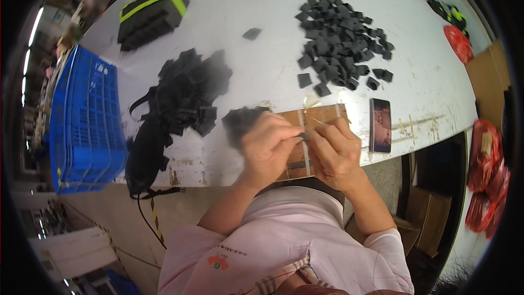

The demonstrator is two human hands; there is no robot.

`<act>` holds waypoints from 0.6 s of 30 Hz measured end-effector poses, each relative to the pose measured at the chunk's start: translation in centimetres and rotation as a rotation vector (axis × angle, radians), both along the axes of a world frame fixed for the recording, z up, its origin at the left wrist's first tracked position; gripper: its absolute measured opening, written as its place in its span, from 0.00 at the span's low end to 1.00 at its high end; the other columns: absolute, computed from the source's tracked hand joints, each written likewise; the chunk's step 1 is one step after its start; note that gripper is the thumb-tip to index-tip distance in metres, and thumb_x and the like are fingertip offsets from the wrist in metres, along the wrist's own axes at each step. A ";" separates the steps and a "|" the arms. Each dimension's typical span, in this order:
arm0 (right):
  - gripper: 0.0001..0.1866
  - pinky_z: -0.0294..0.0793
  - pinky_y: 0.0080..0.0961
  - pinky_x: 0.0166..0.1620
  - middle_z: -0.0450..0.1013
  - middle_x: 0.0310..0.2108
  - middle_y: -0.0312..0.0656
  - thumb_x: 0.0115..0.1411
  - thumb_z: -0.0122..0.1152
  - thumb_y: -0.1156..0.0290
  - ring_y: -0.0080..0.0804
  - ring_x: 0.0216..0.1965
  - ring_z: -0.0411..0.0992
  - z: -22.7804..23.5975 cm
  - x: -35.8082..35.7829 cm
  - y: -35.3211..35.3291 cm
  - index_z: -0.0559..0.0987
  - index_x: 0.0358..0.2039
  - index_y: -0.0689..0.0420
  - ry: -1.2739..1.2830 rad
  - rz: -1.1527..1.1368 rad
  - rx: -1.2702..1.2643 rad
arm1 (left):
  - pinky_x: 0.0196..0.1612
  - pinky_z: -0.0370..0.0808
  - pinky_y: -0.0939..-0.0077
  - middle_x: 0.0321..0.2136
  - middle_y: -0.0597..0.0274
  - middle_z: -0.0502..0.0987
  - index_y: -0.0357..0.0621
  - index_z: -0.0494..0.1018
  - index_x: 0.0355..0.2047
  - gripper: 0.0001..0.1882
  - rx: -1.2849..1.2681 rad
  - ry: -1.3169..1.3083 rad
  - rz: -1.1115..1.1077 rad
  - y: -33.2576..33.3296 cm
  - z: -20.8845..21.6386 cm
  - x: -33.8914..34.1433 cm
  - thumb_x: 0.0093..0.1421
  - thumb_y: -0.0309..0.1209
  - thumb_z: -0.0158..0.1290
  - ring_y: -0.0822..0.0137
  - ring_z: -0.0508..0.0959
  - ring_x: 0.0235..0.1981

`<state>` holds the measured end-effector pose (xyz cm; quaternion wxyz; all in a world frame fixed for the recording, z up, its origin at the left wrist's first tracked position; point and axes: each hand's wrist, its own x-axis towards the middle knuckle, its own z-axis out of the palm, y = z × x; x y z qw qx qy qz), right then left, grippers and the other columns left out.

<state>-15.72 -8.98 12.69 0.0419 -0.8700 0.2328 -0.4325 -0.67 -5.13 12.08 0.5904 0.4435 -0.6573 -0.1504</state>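
Note:
My left hand (268,145) and my right hand (335,150) meet over a brown board (295,171) at the table's front edge. Between their fingertips shows a small dark piece (303,136), mostly covered by the fingers. My left thumb and forefinger pinch it. The right fingers are closed beside it, and what they hold is hidden. A thin pale strand (316,121) shows by the right fingertips. Just beyond my left hand is a blurred black fabric piece (240,123); whether that hand touches it, I cannot tell.
Small black square pieces (341,38) are heaped at the far right. Black strapped items (183,90) pile up on the left, near a dark stack with a yellow-green band (155,15). A phone (380,125) lies right of the board. A blue crate (87,125) stands left.

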 end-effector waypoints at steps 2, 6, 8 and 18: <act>0.14 0.65 0.25 0.21 0.67 0.23 0.42 0.33 0.58 0.80 0.35 0.23 0.65 0.5 0.2 0.4 0.73 0.26 0.65 0.003 0.033 0.040 | 0.26 0.67 0.77 0.20 0.59 0.71 0.35 0.72 0.26 0.06 -0.070 0.039 0.056 0.1 -0.9 -0.7 0.44 0.19 0.55 0.65 0.70 0.22; 0.14 0.64 0.25 0.22 0.66 0.22 0.43 0.32 0.59 0.83 0.37 0.21 0.64 0.7 0.1 -0.5 0.73 0.25 0.64 0.003 0.041 0.069 | 0.26 0.68 0.77 0.21 0.59 0.71 0.35 0.73 0.26 0.05 -0.058 0.094 0.061 0.2 -1.8 -0.6 0.46 0.20 0.55 0.65 0.70 0.23; 0.09 0.63 0.22 0.22 0.66 0.19 0.41 0.38 0.57 0.80 0.32 0.21 0.64 1.2 -0.3 -1.6 0.73 0.25 0.63 -0.025 0.140 0.241 | 0.27 0.68 0.80 0.24 0.60 0.72 0.35 0.72 0.28 0.05 0.026 0.128 0.091 0.2 -2.6 0.5 0.48 0.20 0.53 0.67 0.71 0.23; 0.19 0.60 0.15 0.22 0.69 0.18 0.35 0.58 0.50 0.57 0.18 0.18 0.63 -4.3 -2.1 0.5 0.75 0.26 0.62 -0.466 -0.127 1.291 | 0.33 0.69 0.68 0.25 0.49 0.74 0.36 0.71 0.32 0.12 0.898 -0.280 0.800 0.4 -15.8 13.5 0.46 0.28 0.56 0.58 0.73 0.29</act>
